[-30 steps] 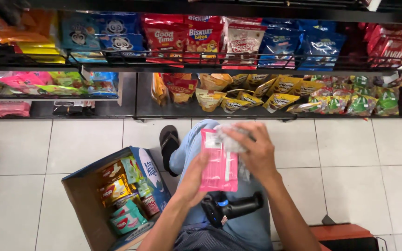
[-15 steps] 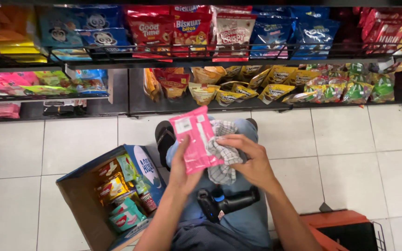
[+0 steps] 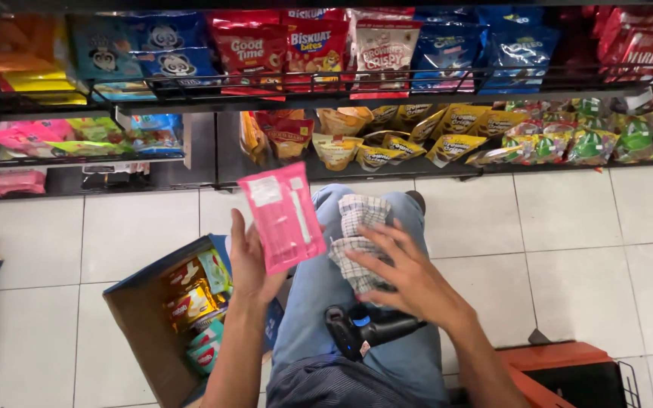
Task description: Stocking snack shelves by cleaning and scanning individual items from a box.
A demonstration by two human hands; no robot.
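Pink flat packet pinched upright in the left hand, cardboard box at its 7 o'clock; right hand presses a checkered cloth on the knee, fingers spread. I'd wipe flat, holding edges only.

There is 1 view, from a camera on the person's head. It looks steeply down and forward over the person's lap, close to the left hand and right hand. The shop shelf is the landmark: it runs across the top of the frame, farthest from the camera, with white floor tiles below it.
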